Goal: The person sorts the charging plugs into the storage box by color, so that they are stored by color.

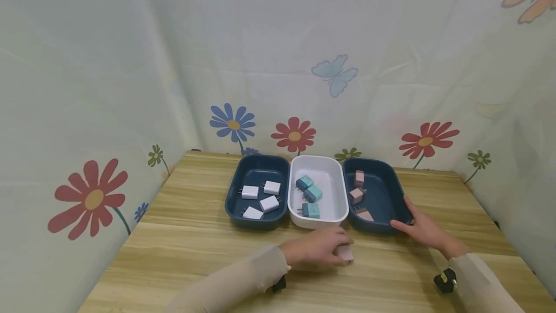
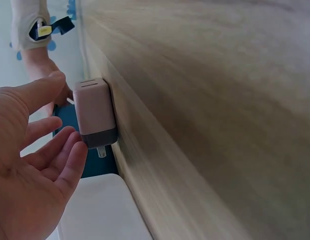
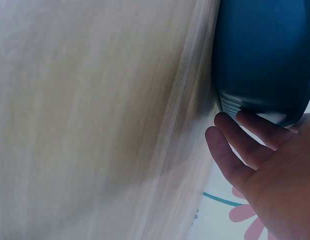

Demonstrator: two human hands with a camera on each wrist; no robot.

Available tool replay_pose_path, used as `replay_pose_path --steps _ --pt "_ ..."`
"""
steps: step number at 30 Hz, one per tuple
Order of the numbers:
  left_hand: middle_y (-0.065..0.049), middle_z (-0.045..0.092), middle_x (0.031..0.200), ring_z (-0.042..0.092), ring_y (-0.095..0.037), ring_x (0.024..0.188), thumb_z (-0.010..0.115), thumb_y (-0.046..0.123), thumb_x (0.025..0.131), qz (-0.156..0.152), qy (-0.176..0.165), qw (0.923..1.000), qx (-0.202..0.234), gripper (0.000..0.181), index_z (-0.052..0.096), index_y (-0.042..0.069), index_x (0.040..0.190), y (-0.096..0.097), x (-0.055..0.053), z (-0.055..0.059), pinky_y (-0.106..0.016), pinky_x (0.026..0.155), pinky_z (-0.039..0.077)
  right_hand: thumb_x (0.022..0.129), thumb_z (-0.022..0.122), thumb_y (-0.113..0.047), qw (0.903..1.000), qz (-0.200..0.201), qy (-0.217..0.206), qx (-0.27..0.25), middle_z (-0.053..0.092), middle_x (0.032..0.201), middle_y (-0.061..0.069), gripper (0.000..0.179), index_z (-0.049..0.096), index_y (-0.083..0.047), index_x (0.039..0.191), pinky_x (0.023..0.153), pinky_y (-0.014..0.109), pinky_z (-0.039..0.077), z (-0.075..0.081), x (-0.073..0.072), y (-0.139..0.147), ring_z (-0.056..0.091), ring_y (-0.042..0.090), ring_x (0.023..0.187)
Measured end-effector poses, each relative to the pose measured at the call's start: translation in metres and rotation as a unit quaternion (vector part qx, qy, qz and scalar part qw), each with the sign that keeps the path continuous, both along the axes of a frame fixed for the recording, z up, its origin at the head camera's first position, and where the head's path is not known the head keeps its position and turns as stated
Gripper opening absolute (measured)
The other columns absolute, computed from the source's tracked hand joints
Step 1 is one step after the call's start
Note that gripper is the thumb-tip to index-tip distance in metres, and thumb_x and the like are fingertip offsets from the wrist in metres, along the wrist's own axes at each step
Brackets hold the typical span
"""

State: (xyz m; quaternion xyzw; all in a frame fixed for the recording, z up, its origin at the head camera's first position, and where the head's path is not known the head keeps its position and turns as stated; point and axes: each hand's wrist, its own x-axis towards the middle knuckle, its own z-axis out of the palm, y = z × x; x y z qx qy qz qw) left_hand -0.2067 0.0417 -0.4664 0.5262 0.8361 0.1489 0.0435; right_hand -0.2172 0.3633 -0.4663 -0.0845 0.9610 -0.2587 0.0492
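Observation:
On the table in front of the white bin lies a pink charger plug [image 1: 345, 253] with a grey prong end, clearer in the left wrist view [image 2: 96, 107]. My left hand [image 1: 319, 246] is around it, its thumb and loosely bent fingers [image 2: 69, 167] at the charger's side without a visible pinch. My right hand [image 1: 423, 228] rests at the near right corner of the right dark blue bin [image 1: 391, 180]. Its nearly straight fingers [image 3: 245, 142] reach the bin's outer wall, while the thumb lies by the front rim. Three pink chargers [image 1: 357, 196] lie inside that bin.
A white bin [image 1: 332, 173] stands in the middle with three teal chargers [image 1: 312, 193]. To its left, another dark blue bin [image 1: 256, 164] holds several white chargers [image 1: 269, 204]. The wooden table [image 1: 173, 240] meets a flower-printed curtain [image 1: 269, 37] behind.

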Motion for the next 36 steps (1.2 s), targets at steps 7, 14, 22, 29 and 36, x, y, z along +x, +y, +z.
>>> replay_pose_path --steps 7,14,22,29,36 --pt "0.001 0.056 0.12 0.049 -0.003 0.103 0.069 0.036 0.086 0.006 -0.001 0.9999 -0.015 0.047 0.06 0.013 0.125 0.004 -0.001 0.0 -0.012 0.085 0.038 0.087 0.062 -0.047 1.0 0.0 -0.001 -0.003 0.017 0.143 0.041 0.102 0.002 0.009 0.147 0.096 0.065 0.03 -0.001 -0.001 0.002 0.029 0.057 0.125" --pt "0.004 0.056 0.113 0.049 -0.001 0.094 0.069 0.039 0.085 0.007 0.002 0.9999 -0.009 0.045 0.062 0.013 0.122 0.002 -0.005 -0.009 -0.009 0.079 0.037 0.088 0.062 -0.047 1.0 0.001 0.001 -0.005 0.016 0.143 0.041 0.101 0.002 0.009 0.147 0.095 0.065 0.031 -0.002 -0.001 0.003 0.029 0.056 0.124" --pt "0.005 0.057 0.11 0.048 -0.001 0.092 0.07 0.039 0.084 0.011 0.01 0.9997 -0.021 0.045 0.062 0.014 0.121 0.0 -0.004 -0.005 -0.011 0.077 0.037 0.088 0.063 -0.046 0.9999 0.003 -0.001 -0.01 0.016 0.143 0.041 0.101 0.002 0.009 0.147 0.095 0.065 0.031 -0.002 0.0 0.002 0.03 0.056 0.124" --pt "0.006 0.056 0.111 0.048 -0.003 0.096 0.072 0.041 0.082 0.035 0.024 0.9983 -0.04 0.046 0.062 0.019 0.12 -0.001 -0.002 -0.008 -0.013 0.081 0.038 0.088 0.063 -0.045 1.0 -0.001 -0.003 -0.008 0.017 0.143 0.042 0.1 0.002 0.008 0.147 0.094 0.065 0.032 -0.002 0.0 0.002 0.032 0.056 0.123" --pt "0.007 0.053 0.109 0.048 -0.002 0.092 0.073 0.038 0.08 0.046 0.018 0.9975 -0.051 0.048 0.06 0.02 0.122 0.001 -0.003 -0.01 -0.013 0.076 0.039 0.088 0.063 -0.046 1.0 -0.002 -0.005 -0.007 0.017 0.143 0.041 0.101 0.001 0.008 0.147 0.094 0.064 0.033 -0.003 -0.002 0.003 0.033 0.056 0.122"
